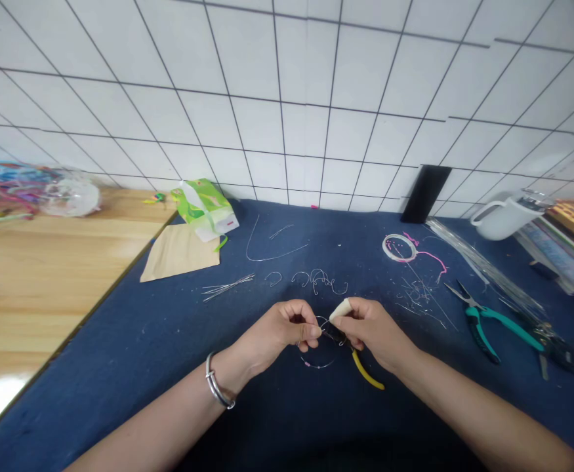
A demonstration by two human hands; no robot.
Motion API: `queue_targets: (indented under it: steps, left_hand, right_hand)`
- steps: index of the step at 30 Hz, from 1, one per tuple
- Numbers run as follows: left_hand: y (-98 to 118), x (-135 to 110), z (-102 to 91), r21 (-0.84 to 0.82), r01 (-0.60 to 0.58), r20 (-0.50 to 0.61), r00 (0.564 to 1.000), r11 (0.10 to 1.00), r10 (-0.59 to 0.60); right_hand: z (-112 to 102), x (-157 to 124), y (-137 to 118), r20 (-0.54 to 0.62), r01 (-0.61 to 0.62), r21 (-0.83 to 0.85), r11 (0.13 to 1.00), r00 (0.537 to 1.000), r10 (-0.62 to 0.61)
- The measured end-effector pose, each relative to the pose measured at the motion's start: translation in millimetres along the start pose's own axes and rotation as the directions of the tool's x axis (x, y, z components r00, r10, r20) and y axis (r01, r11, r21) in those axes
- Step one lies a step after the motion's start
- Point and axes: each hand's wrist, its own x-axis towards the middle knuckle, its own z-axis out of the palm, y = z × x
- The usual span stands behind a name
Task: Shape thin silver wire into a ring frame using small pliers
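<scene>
My left hand (289, 328), with a silver bangle on its wrist, pinches a thin piece of wire (323, 320) between thumb and index finger. My right hand (372, 331) is closed on the same wire just to the right; a pale cover sits on its index finger. Below the fingers, a thin wire loop with a pink bit (307, 363) curves over the dark blue cloth; whether it joins the held wire I cannot tell. A yellow-handled tool (368, 373) lies partly hidden under my right hand. Curled wire pieces (320, 280) lie just beyond both hands.
Teal-handled pliers (510, 326), a white ring (384, 248) with pink strands and a bundle of wires (488, 265) lie right. Straight wires (228, 286), brown paper (181, 252) and a green packet (203, 202) are left. A white mug (506, 216) and black box (425, 193) stand behind.
</scene>
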Motion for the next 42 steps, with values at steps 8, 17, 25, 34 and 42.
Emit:
queue_targets:
  steps: [8,17,25,34,42]
  left_hand:
    - [-6.0,3.7,-0.7,-0.140,0.060,-0.051,0.996,0.988,-0.068]
    - [-5.1,2.3,0.2,-0.261,0.052,-0.078,0.994,0.964,-0.075]
    - [-3.2,-0.5,6.3,-0.279,0.074,-0.071,0.993,0.957,-0.098]
    - [-4.9,-0.2,9.9,-0.248,0.076,-0.032,0.996,0.966,-0.087]
    - [-4.1,-0.8,10.1,-0.250,0.082,-0.030,0.995,0.965,-0.093]
  right_hand:
    - [-6.8,2.5,-0.1,-0.040,-0.004,-0.059,0.998,0.999,0.001]
    - [-9.6,3.7,-1.0,-0.053,-0.001,-0.052,0.999,0.999,-0.001]
    - [-9.9,3.8,-2.0,-0.090,0.011,-0.052,0.999,0.996,-0.016]
    - [-3.8,1.4,-1.1,-0.019,0.016,0.078,0.997,1.000,-0.014]
    - [4.3,-2.5,-2.6,0.107,-0.114,0.417,0.902,0.991,0.076]
